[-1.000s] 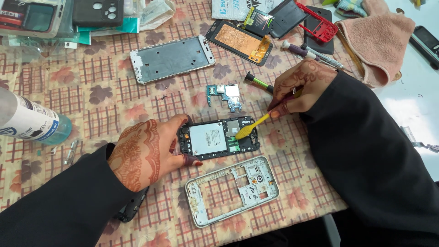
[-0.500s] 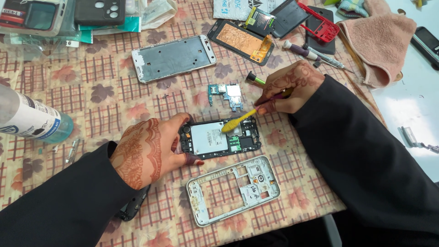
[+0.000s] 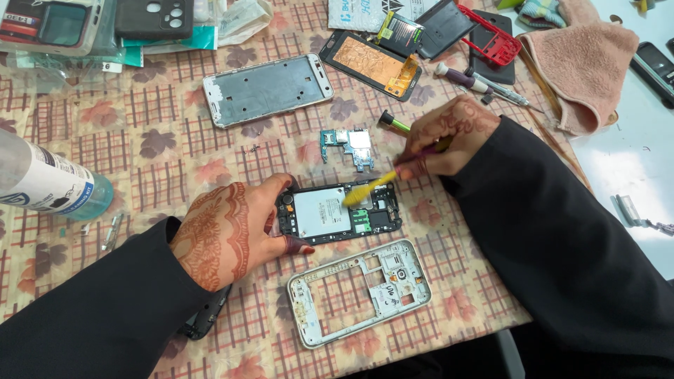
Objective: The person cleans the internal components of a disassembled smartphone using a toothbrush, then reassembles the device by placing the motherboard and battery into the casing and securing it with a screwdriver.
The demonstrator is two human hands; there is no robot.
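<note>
Bench cloth (image 3: 140,140): matt patterned fabric. Mid frame (image 3: 359,290): silvery, plastic-looking, matt. Metal plate (image 3: 267,89): dull brushed sheen. Pry tool (image 3: 366,191): yellow plastic, smooth. Towel (image 3: 586,60): pink, rough terry. Bottle (image 3: 42,184): glossy plastic.

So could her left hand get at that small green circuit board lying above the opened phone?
Probably yes. The small green circuit board lies bare on the checked tablecloth with nothing over it, but the left hand now steadies the opened black phone and would have to let go.

We see the yellow tool (image 3: 370,189) motion-blurred; bottle (image 3: 43,184) cut off at left edge; black part (image 3: 206,317) half hidden under left sleeve.
</note>
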